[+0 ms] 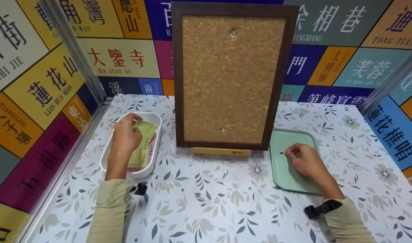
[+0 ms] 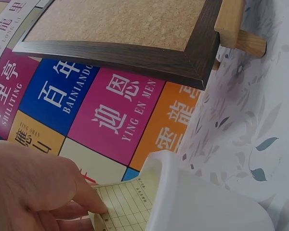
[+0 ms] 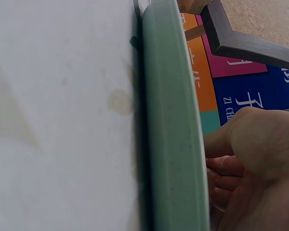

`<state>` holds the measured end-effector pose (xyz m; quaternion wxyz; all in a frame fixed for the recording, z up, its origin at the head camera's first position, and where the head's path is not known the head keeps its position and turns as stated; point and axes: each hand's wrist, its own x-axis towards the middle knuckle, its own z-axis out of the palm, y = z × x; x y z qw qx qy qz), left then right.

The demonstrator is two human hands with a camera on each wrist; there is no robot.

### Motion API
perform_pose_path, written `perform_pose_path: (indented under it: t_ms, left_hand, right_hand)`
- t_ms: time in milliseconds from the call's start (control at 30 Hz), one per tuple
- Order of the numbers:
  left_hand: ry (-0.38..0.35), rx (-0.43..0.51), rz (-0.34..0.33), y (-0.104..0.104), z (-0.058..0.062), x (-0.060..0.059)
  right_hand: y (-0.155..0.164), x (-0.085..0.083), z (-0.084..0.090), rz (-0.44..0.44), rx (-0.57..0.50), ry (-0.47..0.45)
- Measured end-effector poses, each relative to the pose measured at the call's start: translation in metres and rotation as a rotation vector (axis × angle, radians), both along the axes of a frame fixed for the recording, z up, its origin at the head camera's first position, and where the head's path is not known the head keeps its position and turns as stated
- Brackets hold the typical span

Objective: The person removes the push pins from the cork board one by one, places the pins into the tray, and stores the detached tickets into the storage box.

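Observation:
My left hand [image 1: 126,133] reaches into a white tray [image 1: 104,162] and pinches the upper edge of a yellow-green printed slip [image 1: 138,152]. In the left wrist view, the slip [image 2: 123,207] shows ruled lines, its edge at the fingertips. A pink slip [image 1: 151,148] lies beneath it. My right hand [image 1: 305,160] is over the green tray [image 1: 283,182], thumb and fingers drawn together beside a small dark round piece [image 1: 281,153]. I cannot tell whether these fingertips hold anything. In the right wrist view the tray's rim [image 3: 176,120] partly hides the fingers of the right hand [image 3: 260,159].
A dark-framed corkboard [image 1: 226,81] stands between the trays on a wooden stand [image 1: 223,151]. Small clear shiny pieces sit on the cork near its top and bottom. Lettered panels [image 1: 121,57] wall in the back and sides of the floral-patterned table [image 1: 199,202].

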<state>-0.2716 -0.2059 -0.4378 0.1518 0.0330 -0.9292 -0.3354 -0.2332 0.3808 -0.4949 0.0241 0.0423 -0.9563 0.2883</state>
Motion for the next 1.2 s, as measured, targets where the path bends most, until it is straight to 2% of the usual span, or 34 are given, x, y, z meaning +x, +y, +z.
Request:
perform_pose_path:
  t_ms: [267, 700, 933, 1100, 1200]
  left_hand:
    - [-0.003, -0.016, -0.004, -0.0027, -0.0053, 0.0]
    - [-0.131, -0.103, 0.102, -0.0036, -0.002, 0.0029]
    - [-0.172, -0.141, 0.129, -0.0049, -0.0006, 0.0025]
    - [-0.172, -0.149, 0.135, -0.0055, -0.0006, 0.0012]
    - [-0.146, -0.159, 0.134, -0.0057, -0.0012, 0.0005]
  right_hand:
    - [0.001, 0.0007, -0.0011, 0.003, -0.007, 0.003]
    - [0.0031, 0.0013, -0.0024, -0.019, -0.032, -0.011]
    - [0.004, 0.002, -0.002, -0.031, -0.033, -0.011]
    - [0.0048, 0.0019, -0.0023, -0.037, -0.05, -0.012]
    - [0.0048, 0.0014, -0.0017, -0.051, -0.064, -0.011]
